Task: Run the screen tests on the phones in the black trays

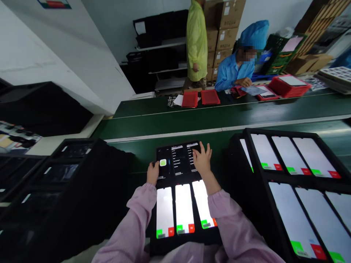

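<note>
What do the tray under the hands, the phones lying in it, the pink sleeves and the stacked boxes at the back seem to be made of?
Tray: matte black, perhaps foam, as it shows little glare; plastic is possible. Phones: smooth, evenly lit fronts, probably glass. Sleeves: thin cloth, by the soft creases. Boxes: dull brown, likely cardboard, by their flat, squared faces.
</note>
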`<state>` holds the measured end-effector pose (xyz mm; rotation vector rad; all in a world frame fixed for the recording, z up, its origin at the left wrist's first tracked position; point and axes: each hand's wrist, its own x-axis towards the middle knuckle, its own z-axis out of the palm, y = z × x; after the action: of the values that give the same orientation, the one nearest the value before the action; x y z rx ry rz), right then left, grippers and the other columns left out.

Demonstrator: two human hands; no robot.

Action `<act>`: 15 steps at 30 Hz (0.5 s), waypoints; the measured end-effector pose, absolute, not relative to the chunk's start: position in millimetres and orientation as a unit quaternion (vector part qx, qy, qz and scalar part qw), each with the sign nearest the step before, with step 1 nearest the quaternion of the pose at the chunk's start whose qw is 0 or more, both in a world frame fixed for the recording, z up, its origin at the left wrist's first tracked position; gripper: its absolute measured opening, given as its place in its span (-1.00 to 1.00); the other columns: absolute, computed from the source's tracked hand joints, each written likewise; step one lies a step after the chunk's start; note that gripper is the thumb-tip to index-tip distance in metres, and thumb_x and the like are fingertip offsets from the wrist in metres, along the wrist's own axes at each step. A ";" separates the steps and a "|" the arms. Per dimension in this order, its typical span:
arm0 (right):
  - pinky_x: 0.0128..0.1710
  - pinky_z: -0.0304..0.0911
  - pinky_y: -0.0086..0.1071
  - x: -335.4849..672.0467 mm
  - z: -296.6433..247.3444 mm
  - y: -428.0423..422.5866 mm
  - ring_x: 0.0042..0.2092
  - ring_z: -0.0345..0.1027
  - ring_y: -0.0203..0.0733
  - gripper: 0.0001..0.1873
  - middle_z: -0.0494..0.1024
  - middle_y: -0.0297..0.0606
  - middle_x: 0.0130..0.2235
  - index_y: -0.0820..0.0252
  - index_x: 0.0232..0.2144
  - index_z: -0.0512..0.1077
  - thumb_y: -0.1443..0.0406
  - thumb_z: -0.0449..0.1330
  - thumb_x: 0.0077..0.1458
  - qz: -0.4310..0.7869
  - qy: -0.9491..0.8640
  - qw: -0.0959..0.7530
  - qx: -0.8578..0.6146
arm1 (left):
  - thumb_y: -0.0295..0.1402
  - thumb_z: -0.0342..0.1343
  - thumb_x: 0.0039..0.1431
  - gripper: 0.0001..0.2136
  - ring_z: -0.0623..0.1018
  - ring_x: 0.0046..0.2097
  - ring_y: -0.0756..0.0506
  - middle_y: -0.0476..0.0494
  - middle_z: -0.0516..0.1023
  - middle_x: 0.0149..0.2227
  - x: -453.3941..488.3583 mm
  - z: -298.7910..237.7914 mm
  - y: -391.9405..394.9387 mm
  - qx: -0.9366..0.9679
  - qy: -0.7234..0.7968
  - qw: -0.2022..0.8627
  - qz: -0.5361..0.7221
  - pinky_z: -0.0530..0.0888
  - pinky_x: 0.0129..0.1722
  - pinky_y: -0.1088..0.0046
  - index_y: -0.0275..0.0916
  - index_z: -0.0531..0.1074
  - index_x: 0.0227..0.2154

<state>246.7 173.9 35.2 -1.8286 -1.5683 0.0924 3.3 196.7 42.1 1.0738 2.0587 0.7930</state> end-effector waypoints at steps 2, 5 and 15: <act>0.37 -0.09 0.52 240.8 41.4 173.3 0.50 -0.18 0.39 -0.60 0.31 -0.10 0.40 0.06 -0.03 0.65 0.24 0.01 0.40 0.038 -0.635 0.343 -0.691 | -0.22 0.04 0.26 -0.78 0.62 0.08 -0.28 -0.30 0.67 -0.05 3.1 43.1 197.0 0.397 0.789 0.357 0.304 0.49 0.13 0.20 -0.18 0.49 -0.16; 0.40 -0.15 0.50 227.3 48.6 173.2 0.52 -0.18 0.35 -0.62 0.25 -0.20 0.45 0.00 0.03 0.63 0.26 0.03 0.40 0.054 -0.693 0.300 -0.653 | -0.23 0.05 0.24 -0.78 0.63 0.07 -0.28 -0.29 0.67 -0.06 2.4 42.6 197.6 0.385 0.785 0.374 0.310 0.50 0.12 0.20 -0.18 0.50 -0.16; 0.37 -0.06 0.50 212.5 49.4 180.2 0.49 -0.09 0.39 -0.62 0.27 -0.20 0.45 0.00 0.05 0.62 0.27 0.05 0.39 0.063 -0.706 0.290 -0.642 | -0.19 0.07 0.25 -0.70 0.68 -0.07 -0.23 -0.26 0.70 -0.16 -2.1 23.6 208.1 0.376 0.763 0.400 0.343 0.57 0.00 0.24 -0.24 0.55 -0.12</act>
<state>212.5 180.2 49.4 -1.7137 -1.8841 0.1688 -2.1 208.1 23.6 0.9504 1.9294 0.8687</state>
